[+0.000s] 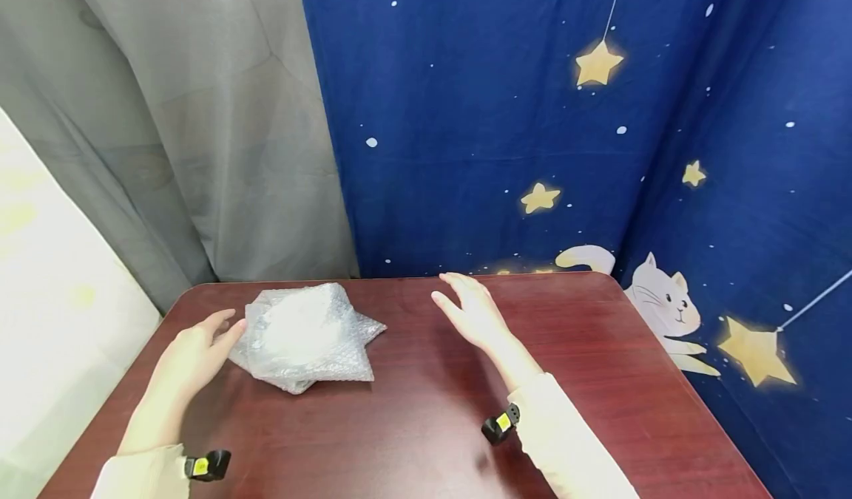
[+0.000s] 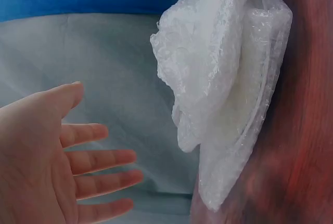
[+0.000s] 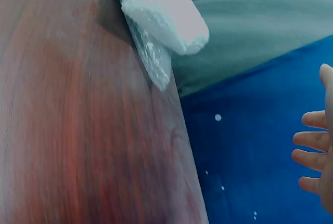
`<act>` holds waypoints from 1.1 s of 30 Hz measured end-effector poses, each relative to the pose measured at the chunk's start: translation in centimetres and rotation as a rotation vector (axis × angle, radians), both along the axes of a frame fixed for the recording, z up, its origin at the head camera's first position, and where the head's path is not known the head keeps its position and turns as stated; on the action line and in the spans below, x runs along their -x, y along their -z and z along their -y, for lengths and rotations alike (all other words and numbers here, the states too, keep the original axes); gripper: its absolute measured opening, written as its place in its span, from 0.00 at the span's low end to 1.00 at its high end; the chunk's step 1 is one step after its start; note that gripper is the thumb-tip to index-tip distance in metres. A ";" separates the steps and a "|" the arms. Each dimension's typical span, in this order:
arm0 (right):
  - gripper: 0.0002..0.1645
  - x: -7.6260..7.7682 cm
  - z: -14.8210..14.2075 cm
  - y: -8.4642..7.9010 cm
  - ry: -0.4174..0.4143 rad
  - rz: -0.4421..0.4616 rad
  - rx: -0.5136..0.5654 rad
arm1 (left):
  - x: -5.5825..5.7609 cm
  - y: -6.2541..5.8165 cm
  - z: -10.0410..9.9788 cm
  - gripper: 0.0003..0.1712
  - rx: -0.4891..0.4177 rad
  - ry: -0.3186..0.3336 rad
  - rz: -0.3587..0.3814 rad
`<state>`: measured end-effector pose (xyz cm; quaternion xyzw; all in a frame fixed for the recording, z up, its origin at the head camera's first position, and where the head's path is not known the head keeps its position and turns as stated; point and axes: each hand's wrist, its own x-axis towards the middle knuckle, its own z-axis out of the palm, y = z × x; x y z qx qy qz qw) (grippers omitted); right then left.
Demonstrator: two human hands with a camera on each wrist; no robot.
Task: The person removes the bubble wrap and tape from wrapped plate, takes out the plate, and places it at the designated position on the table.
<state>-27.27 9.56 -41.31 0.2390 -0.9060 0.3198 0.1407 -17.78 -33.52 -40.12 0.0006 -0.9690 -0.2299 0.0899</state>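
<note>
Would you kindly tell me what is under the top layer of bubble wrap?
More bubble wrap juts out from beneath the top layer, and the table shows around it. What lies under the middle is covered.

My L hand (image 1: pixel 191 355) lower L of head view, fingers (image 2: pixel 104 160) spread; my R hand (image 1: pixel 474 316) just R of ctr, fingers straight, thumb (image 1: pixel 444 305) apart.

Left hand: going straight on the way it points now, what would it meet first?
Probably the bubble wrap: the left hand is beside its left edge in the head view and points toward it in the left wrist view. Depth is unclear, so the hand might pass above.
</note>
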 end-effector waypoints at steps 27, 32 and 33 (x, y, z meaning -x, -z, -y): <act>0.25 -1.6 9.1 4.6 -0.091 0.257 0.385 | -1.1 4.2 0.4 0.36 -0.228 -0.246 -0.003; 0.24 -1.8 10.4 5.5 -0.067 0.317 0.428 | -1.0 5.0 0.2 0.37 -0.292 -0.293 0.005; 0.23 -1.7 10.6 5.6 -0.064 0.326 0.434 | -1.0 5.1 0.1 0.37 -0.304 -0.300 0.007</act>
